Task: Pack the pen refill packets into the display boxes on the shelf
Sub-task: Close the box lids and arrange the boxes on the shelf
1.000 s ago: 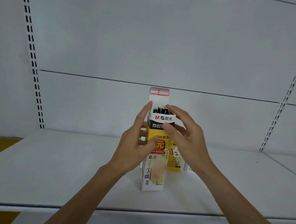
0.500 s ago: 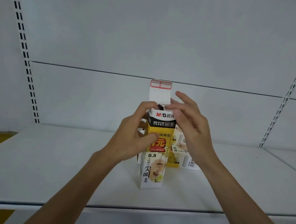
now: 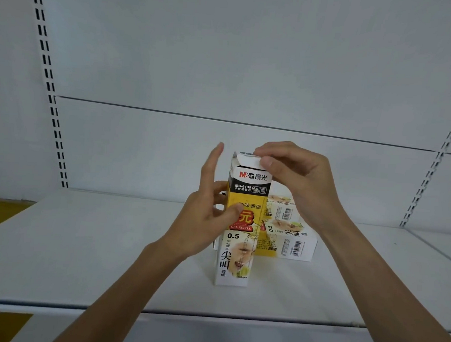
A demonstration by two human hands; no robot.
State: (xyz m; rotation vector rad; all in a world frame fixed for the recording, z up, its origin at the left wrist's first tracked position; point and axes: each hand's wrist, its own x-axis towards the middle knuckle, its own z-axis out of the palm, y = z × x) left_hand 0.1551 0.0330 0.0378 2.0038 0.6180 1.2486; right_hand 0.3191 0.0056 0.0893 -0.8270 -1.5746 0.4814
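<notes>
The right hand [image 3: 301, 180] covers the box [image 3: 238, 253] top, so nothing inside shows. The left hand [image 3: 202, 222] hides the box's left side and part of the red print. The boxes behind [image 3: 286, 240] are half hidden by box and wrist, small print unreadable. Both forearms run off the bottom edge.

left grip [image 3: 206, 214] clasping, right grip [image 3: 299, 179] pinching
</notes>
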